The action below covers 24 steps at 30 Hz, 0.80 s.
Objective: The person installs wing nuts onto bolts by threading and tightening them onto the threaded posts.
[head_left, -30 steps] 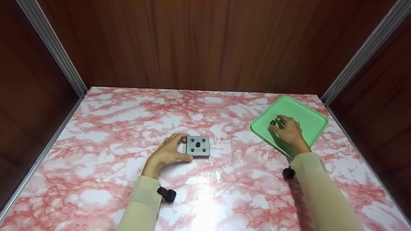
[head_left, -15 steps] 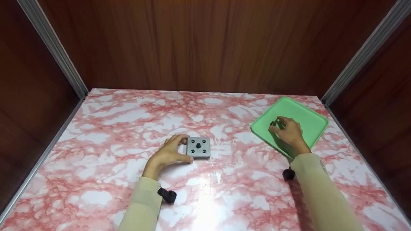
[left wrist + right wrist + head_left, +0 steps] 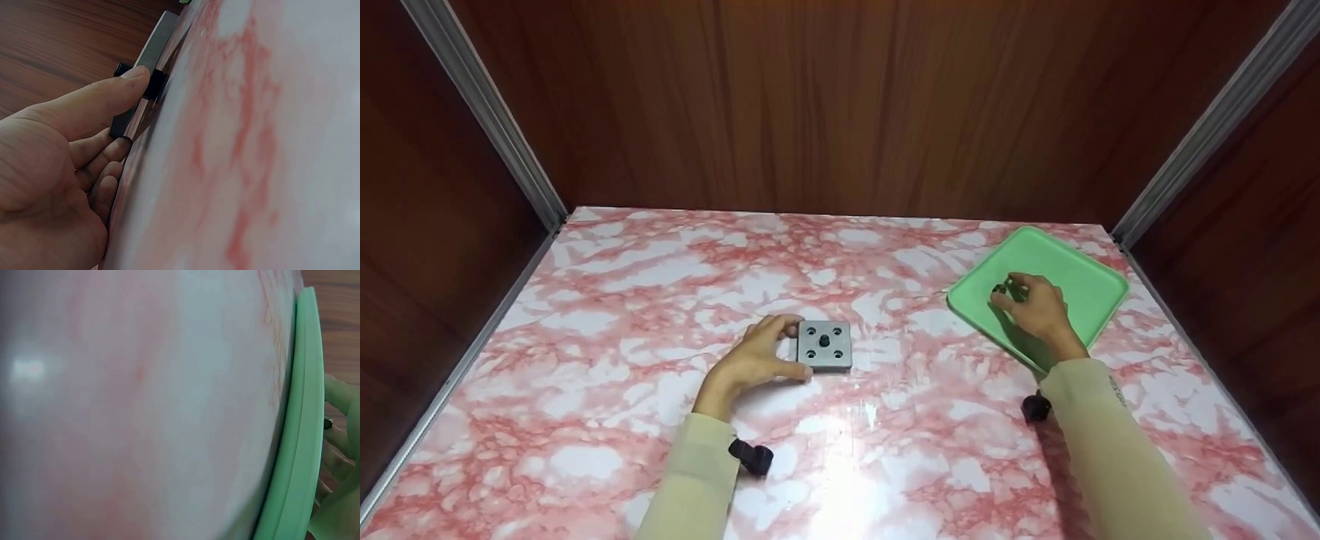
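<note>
My left hand (image 3: 754, 356) holds a square grey metal block (image 3: 814, 363) by its left side, thumb at the near corner and index finger at the far one. Small holes mark the block's corners, and a black knurled screw (image 3: 824, 340) stands up at its centre. In the left wrist view the thumb overlaps the block's edge beside a black part (image 3: 154, 84). Over the green tray (image 3: 1084, 274) is my right hand (image 3: 1037, 306), with thumb and index finger spread around a small dark piece (image 3: 999, 289). Contact with that piece cannot be made out; its kind is unclear.
The table (image 3: 660, 262) has a red and white marbled top. Brown wood-grain panels (image 3: 825, 105) with metal corner posts enclose its back and sides. A black wrist camera (image 3: 751, 457) sits by the left sleeve and another (image 3: 1036, 407) by the right.
The view has shifted very slightly. Both hands, the metal block and the tray keep their places.
</note>
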Available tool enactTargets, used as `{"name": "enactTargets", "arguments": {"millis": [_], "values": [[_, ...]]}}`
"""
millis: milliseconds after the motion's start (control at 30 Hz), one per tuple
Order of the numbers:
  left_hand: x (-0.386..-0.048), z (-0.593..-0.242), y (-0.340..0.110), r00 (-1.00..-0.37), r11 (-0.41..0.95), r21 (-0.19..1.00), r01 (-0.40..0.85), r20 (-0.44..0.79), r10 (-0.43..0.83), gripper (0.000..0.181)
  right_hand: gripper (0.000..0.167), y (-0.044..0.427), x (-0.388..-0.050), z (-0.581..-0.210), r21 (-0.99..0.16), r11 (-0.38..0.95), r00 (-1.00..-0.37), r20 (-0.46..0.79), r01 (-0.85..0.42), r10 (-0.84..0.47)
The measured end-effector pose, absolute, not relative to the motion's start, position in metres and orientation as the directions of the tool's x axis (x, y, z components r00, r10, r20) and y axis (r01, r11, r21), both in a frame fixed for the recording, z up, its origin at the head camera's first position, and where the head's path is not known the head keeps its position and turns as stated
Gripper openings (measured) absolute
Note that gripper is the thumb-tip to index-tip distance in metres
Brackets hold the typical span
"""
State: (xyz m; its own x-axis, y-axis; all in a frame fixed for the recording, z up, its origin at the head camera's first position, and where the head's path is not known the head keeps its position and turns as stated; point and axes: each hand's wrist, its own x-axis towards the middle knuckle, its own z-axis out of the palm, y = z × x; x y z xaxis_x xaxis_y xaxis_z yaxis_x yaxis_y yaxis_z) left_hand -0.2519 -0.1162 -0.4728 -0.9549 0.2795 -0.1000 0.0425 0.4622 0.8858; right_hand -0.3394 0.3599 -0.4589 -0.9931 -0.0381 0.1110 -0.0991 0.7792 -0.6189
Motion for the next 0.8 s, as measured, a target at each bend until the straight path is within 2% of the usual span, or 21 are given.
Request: {"name": "enactTargets", "arguments": {"millis": [467,800], "values": [[-0.2515,-0.4729,-0.1160,-0.953,0.443,0.896,0.026,-0.112,0.280,0.090,0.067,0.3617,-0.3370,-0.4573,-0.625,0.760,-0.982,0.158,-0.177,-0.099],[-0.2524,-0.4744,-0.1163,-0.953,0.434,0.901,0.021,-0.113,0.282,0.090,0.068,0.3595,-0.3328,-0.4534,-0.653,0.736,-0.984,0.141,-0.176,-0.110]]}}
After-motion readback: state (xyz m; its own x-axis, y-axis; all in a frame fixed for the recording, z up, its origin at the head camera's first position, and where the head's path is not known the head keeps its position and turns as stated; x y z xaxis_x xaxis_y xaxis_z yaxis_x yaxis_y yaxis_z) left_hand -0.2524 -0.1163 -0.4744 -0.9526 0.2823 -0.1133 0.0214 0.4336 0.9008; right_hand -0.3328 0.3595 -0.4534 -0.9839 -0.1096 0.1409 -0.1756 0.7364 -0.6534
